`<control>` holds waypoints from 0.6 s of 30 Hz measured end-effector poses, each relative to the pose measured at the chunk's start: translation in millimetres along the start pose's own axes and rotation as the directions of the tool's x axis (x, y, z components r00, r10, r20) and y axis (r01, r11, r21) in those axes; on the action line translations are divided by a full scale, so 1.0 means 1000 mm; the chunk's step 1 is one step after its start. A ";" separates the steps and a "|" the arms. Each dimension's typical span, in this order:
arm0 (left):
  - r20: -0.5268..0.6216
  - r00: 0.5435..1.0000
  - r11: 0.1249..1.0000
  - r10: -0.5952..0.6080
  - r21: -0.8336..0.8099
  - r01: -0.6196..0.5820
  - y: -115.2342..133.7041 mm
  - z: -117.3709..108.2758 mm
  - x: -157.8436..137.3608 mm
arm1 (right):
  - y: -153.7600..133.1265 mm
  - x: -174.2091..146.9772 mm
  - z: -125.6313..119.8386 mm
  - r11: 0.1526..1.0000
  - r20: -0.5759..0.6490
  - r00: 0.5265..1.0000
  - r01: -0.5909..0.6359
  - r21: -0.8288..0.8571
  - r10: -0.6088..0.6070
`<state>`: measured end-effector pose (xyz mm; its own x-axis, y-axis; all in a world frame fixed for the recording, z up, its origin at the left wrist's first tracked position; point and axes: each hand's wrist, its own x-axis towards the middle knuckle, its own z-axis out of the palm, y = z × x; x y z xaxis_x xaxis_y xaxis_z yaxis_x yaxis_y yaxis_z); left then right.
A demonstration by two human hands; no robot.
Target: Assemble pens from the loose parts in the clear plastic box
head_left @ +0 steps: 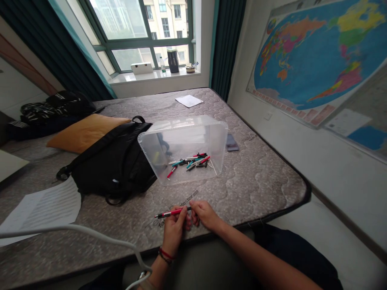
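Over the front edge of the mattress point(254, 185), my left hand point(174, 225) is closed around the red barrel of a pen point(168, 213). Its dark tip points left. My right hand point(205, 213) pinches the black end of the same pen, close beside the left fingers. Past my hands, a clear plastic box point(181, 135) lies on its side with its opening toward me. Inside it is a loose pile of pens and pen parts point(196, 161) in red, teal, black and white. The fingers partly cover the middle of the held pen.
A black backpack point(115, 165) leans against the box's left side, with an orange pillow point(87, 133) behind it. Printed paper point(45, 207) lies at left. A white cable point(90, 231) crosses the lower left. Right of the box is a dark flat object point(232, 143); farther back lies white paper point(189, 100).
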<state>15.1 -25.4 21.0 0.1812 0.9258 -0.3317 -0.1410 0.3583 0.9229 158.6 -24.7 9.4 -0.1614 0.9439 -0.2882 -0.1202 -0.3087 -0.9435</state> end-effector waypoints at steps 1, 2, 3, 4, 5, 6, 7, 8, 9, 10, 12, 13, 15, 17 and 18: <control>0.004 1.000 1.000 0.009 -0.002 -0.009 0.000 0.000 0.000 | 0.001 0.000 0.000 1.000 0.000 1.000 0.005 -0.006 -0.005; 0.009 1.000 1.000 0.019 -0.002 -0.019 0.000 0.001 0.000 | 0.002 0.000 0.000 1.000 0.001 1.000 0.010 -0.011 -0.010; 0.014 1.000 1.000 0.028 -0.002 -0.028 0.000 0.001 0.000 | 0.003 0.000 0.000 1.000 0.003 1.000 0.014 -0.016 -0.014; 0.018 0.999 0.999 0.035 0.000 -0.035 0.000 0.001 0.000 | 0.003 0.001 0.000 1.000 0.005 1.000 0.018 -0.019 -0.017; 0.023 0.999 0.999 0.039 0.001 -0.040 0.001 0.002 0.000 | 0.004 0.001 0.000 1.000 0.005 1.000 0.021 -0.020 -0.021; 0.028 0.999 0.999 0.041 0.003 -0.041 0.001 0.002 0.000 | 0.005 0.001 0.000 0.999 0.004 1.000 0.026 -0.020 -0.026; 0.032 0.999 0.999 0.042 0.004 -0.042 0.001 0.002 -0.001 | 0.006 0.001 0.000 0.999 0.002 1.000 0.031 -0.019 -0.030; 0.036 0.998 0.999 0.042 0.005 -0.042 0.000 0.002 0.000 | 0.007 0.001 0.000 0.999 0.000 0.999 0.035 -0.018 -0.035; 0.040 0.998 0.999 0.042 0.008 -0.042 0.000 0.001 0.000 | 0.008 0.001 0.000 0.999 -0.007 0.999 0.039 -0.016 -0.039; 0.045 0.998 0.999 0.042 0.013 -0.042 -0.001 0.001 0.000 | 0.009 0.001 0.000 0.999 -0.014 0.999 0.043 -0.016 -0.044; 0.052 0.998 0.999 0.043 0.029 -0.044 -0.004 -0.001 0.001 | 0.011 0.002 0.000 0.998 -0.029 0.998 0.053 -0.022 -0.054; 0.054 0.998 0.998 0.045 0.038 -0.047 -0.005 -0.002 0.002 | 0.013 0.002 0.001 0.998 -0.036 0.998 0.058 -0.027 -0.059; 0.054 0.997 0.998 0.050 0.047 -0.053 -0.007 -0.003 0.003 | 0.015 0.002 0.001 0.997 -0.047 0.996 0.068 -0.042 -0.070; 0.051 0.997 0.997 0.054 0.043 -0.056 -0.007 -0.003 0.004 | 0.016 0.002 0.001 0.996 -0.061 0.995 0.072 -0.052 -0.075; 0.050 0.997 0.998 0.052 0.038 -0.054 -0.007 -0.003 0.004 | 0.016 0.001 0.002 0.996 -0.067 0.995 0.072 -0.055 -0.075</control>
<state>13.9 -24.2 12.8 0.2224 0.9360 -0.2728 -0.1135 0.3027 0.9463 154.7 -28.6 -5.4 -0.0860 0.9702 -0.2265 -0.0777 -0.2332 -0.9693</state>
